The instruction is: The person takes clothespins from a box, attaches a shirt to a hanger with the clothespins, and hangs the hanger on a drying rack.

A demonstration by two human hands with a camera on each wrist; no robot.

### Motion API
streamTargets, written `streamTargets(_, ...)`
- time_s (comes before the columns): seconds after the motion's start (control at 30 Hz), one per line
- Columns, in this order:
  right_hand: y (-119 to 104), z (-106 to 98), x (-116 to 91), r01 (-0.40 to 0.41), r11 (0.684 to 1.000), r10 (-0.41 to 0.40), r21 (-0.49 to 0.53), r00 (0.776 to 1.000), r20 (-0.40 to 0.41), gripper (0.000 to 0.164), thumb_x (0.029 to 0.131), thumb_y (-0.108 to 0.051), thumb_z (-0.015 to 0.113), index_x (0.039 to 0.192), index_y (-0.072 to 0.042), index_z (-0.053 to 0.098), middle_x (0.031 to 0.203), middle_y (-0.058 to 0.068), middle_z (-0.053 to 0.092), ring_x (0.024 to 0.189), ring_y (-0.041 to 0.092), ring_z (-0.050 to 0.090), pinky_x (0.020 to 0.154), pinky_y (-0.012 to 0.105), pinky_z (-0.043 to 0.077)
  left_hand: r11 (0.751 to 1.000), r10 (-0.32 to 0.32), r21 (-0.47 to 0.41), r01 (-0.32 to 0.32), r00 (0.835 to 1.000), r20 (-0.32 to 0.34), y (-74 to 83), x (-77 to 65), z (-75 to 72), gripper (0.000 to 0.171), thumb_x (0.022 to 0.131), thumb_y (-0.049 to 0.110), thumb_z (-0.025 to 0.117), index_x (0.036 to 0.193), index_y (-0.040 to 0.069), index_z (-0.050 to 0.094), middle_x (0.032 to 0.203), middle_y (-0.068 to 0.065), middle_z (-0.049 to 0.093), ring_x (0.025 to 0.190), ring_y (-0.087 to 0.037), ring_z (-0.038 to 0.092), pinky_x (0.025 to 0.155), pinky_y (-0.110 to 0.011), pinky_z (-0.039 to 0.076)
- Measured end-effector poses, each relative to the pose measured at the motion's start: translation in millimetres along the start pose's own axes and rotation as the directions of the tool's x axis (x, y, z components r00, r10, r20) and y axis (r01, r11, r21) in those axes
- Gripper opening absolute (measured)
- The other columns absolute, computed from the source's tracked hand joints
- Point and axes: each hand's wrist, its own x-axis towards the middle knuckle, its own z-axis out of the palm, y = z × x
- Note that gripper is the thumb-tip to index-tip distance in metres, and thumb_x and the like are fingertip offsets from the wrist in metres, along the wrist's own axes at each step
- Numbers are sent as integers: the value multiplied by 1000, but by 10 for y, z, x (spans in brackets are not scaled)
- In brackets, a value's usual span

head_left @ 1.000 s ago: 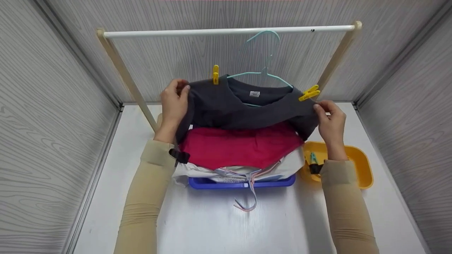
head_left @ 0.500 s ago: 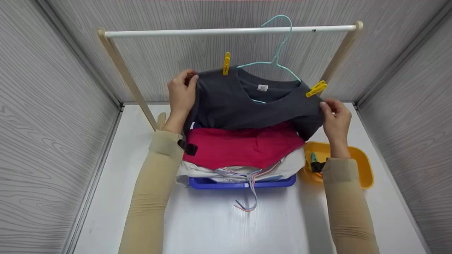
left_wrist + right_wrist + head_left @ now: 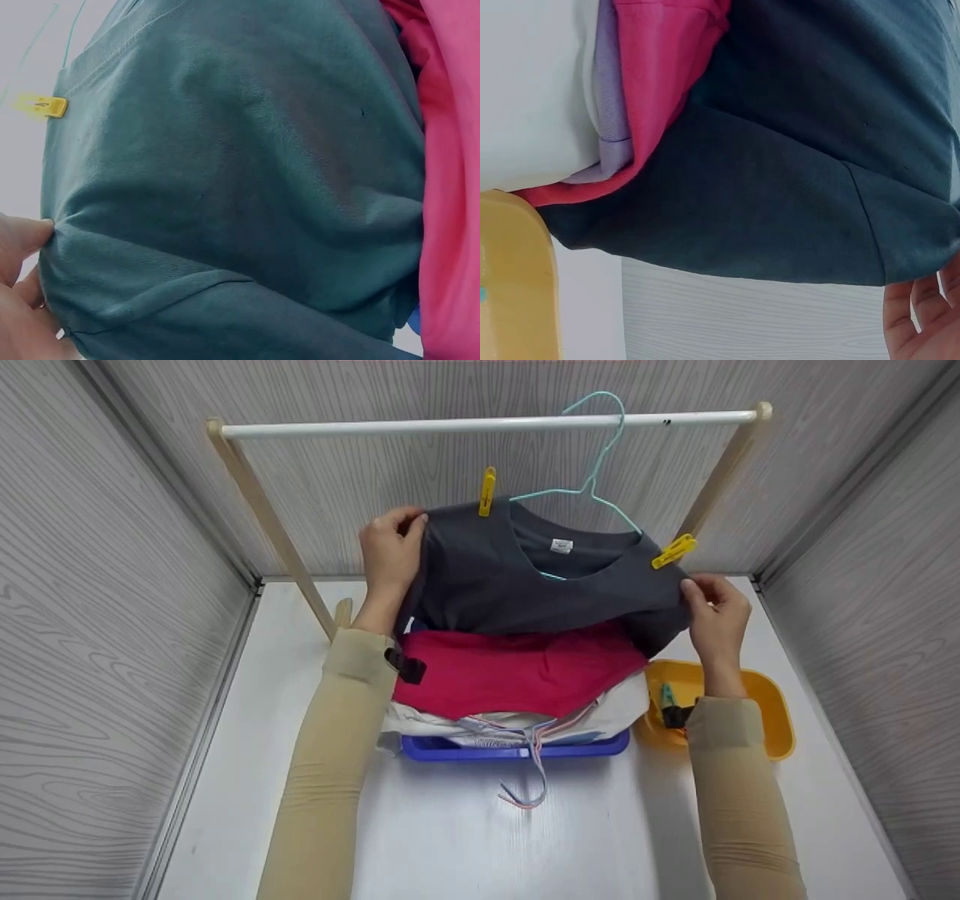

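A dark grey shirt [image 3: 480,577] is spread on a mint-green hanger [image 3: 592,480], its hook up at the white rail's height. Whether the hook bears on the rail I cannot tell. My left hand [image 3: 391,549] pinches the shirt's left shoulder; my right hand [image 3: 718,619] pinches the right shoulder. One yellow clothespin [image 3: 487,492] stands upright on the left shoulder, and another yellow clothespin [image 3: 674,552] sits slanted on the right one. In the left wrist view, thumb and fingers [image 3: 28,232] grip the cloth edge. The shirt's lower part lies behind a red garment [image 3: 517,671].
A white rail [image 3: 420,427] on wooden posts spans the back. The red garment tops a pile of clothes in a blue tray [image 3: 577,750], with striped hanger hooks [image 3: 538,772] poking out in front. A yellow bin [image 3: 772,712] with clothespins stands at right.
Both hands have lifted the shirt and shifted it rightward. The hanger's hook has risen from below the rail to above it. Over the last half second the motion is slight.
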Motion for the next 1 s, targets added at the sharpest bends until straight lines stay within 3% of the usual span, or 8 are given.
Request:
streamTargets(0.23,36,5,-11,35,999,-35,19,999,9,23,95,-20,68,98,2,73,82,-2,63,74,10,53,66,21,40,996,-77,54,73,993,84,-28,16,-5,20,95,12,62,105,3,75,98,-9,73,89,-18,67,80,-29,49)
streamTargets(0.43,84,0,-16,45,998,-45,-35,999,-3,26,94,-22,69,97,3,73,79,-3,63,70,10,53,65,20,41,985,-147,124,121,961,233,-37,-46,-27,35,97,17,59,130,5,63,125,-13,64,110,-22,62,94,-32,46)
streamTargets(0.63,78,-8,-2,37,983,-47,-178,997,-53,29,94,-28,68,98,0,76,84,12,70,68,5,53,65,17,40,982,-97,186,39,945,311,-53,-193,-57,32,96,17,61,124,4,66,124,-15,62,113,-29,58,94,-40,45)
streamTargets(0.8,59,-27,-10,-47,950,11,-309,993,-118,31,95,-36,67,100,-8,79,86,10,73,66,0,52,64,16,38,980,-54,200,-16,937,344,-91,-321,-118,26,94,14,63,116,3,70,118,-14,64,110,-30,58,92,-42,45)
streamTargets(0.9,69,-42,-24,-94,945,53,-314,989,-137,32,94,-38,67,101,-10,79,87,9,74,66,-1,52,63,16,38,979,-43,204,-32,935,352,-119,-391,-180,23,93,13,63,113,2,71,114,-15,65,108,-28,58,92,-42,45)
streamTargets(1.0,100,-62,-21,-78,953,49,-292,993,-106,32,94,-37,67,101,-8,79,88,11,73,67,1,54,63,16,39,978,-34,206,-43,933,359,-147,-463,-258,22,93,12,63,110,1,71,109,-16,66,104,-29,59,90,-43,45)
